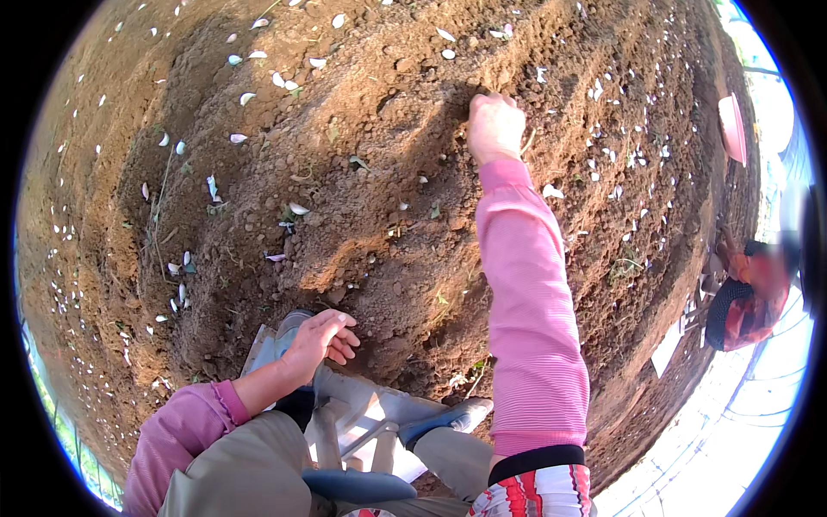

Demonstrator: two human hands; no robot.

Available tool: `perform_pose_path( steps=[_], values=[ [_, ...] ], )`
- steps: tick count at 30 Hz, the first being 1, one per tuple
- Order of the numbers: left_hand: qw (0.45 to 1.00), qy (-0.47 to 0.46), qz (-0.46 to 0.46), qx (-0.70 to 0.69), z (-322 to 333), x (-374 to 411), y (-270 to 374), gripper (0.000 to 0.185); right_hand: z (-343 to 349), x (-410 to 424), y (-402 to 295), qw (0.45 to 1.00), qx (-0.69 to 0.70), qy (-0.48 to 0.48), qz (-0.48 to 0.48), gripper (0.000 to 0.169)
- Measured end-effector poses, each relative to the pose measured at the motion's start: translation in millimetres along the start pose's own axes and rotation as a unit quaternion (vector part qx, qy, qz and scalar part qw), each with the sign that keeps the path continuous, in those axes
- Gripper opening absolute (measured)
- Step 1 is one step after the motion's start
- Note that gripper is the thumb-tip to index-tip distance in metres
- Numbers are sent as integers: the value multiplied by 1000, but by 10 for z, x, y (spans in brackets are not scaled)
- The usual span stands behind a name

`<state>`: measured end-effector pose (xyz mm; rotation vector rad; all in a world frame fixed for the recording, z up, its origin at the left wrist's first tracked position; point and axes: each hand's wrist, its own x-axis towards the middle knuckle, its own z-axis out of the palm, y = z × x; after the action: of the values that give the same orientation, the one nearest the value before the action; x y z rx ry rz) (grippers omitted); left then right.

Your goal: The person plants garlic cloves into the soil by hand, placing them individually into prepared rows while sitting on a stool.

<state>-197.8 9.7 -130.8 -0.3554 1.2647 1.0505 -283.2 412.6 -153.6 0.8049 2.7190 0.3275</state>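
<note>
My right hand [496,126] reaches out, knuckles up, with its fingertips down against the loose brown soil [387,148]. Its fingers are hidden, so whether they hold anything does not show. Scattered garlic cloves lie around it, among them one clove [552,192] below and to the right and another [448,54] above and to the left. My left hand [326,339] hangs near my knee, over my shoe, with loosely bent fingers apart and nothing seen in them. Another clove [298,209] rests on the soil above my left hand.
Beneath me is a low stool with a blue seat [358,486], its legs on a pale board [362,391]. One shoe [452,417] stands right of it. At far right are a pink basin [732,129], a crouching person [749,310] and a white sheet [667,348].
</note>
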Motion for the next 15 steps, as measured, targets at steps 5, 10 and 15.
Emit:
perform_pose_path(
  steps=[5, 10, 15],
  values=[
    [1000, -22, -12, -1, 74, -17, 22, 33, 124, -21, 126, 995, 58, 80, 11, 9],
    [999, -33, -28, 5, 96, -65, 24, 35, 237, -744, 1001, 934, 223, 277, 31, 10],
    [993, -89, -50, 56, 270, -29, 55, 37, 525, -1163, 1476, 971, 197, 23, 136, 21]
  ],
)
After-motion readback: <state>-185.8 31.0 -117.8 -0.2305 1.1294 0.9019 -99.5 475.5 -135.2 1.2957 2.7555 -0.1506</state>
